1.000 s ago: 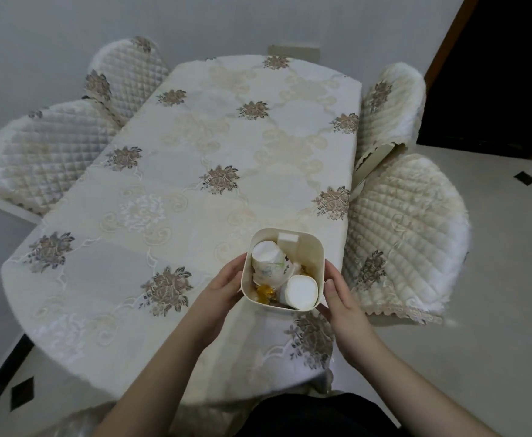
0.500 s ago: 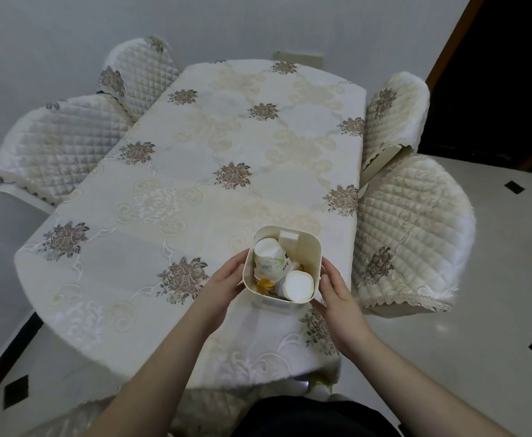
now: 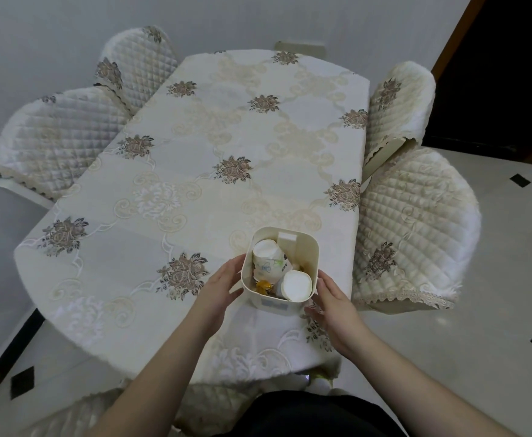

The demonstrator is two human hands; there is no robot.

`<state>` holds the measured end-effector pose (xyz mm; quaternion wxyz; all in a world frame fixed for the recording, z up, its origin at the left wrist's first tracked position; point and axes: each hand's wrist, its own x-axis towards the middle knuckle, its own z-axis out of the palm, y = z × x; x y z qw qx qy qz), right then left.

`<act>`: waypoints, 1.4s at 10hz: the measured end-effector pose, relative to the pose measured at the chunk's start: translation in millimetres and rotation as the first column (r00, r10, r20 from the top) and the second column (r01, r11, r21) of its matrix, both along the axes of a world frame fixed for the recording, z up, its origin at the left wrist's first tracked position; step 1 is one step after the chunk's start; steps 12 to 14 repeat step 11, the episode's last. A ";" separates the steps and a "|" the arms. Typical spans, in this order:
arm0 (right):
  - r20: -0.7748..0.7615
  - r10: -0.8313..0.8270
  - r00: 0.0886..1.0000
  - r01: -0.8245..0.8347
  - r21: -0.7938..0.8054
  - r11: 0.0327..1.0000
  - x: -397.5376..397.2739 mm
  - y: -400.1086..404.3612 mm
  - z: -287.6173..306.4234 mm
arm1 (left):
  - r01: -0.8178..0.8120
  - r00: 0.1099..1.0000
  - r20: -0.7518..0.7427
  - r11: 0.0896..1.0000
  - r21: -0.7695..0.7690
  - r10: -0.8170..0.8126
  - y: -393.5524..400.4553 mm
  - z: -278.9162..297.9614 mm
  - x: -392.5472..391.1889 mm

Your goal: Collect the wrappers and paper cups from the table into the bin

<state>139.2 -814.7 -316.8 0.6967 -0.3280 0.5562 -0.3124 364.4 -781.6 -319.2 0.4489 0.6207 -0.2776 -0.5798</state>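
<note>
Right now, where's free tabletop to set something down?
Nearly all of the table is bare cloth: the stretch left of the bin and everything beyond it to the far end. It is tight only at the near right corner, where the left hand and right hand flank the bin.

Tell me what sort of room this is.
Most likely a home dining room: an oval table under an embroidered floral cloth, quilted-covered chairs around it, and a tiled floor.

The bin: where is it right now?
In the head view the bin stands on the table near its front right corner, between the left hand and right hand.
</note>
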 end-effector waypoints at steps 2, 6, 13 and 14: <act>0.016 -0.004 1.000 0.003 0.028 1.000 6.2 -2.3 3.0 | 0.011 1.000 -0.025 0.999 0.053 -0.010 -5.0 -7.1 -3.0; -0.011 0.036 0.999 -0.036 -0.025 0.999 5.4 -0.3 -0.2 | 0.063 0.997 0.032 0.998 0.031 -0.064 -7.2 -2.4 -0.3; -0.233 0.121 0.965 -0.124 0.001 0.992 -14.9 16.2 4.0 | 0.144 0.887 0.440 0.989 0.022 -0.139 25.1 -2.6 5.8; -0.233 0.121 0.965 -0.124 0.001 0.992 -14.9 16.2 4.0 | 0.144 0.887 0.440 0.989 0.022 -0.139 25.1 -2.6 5.8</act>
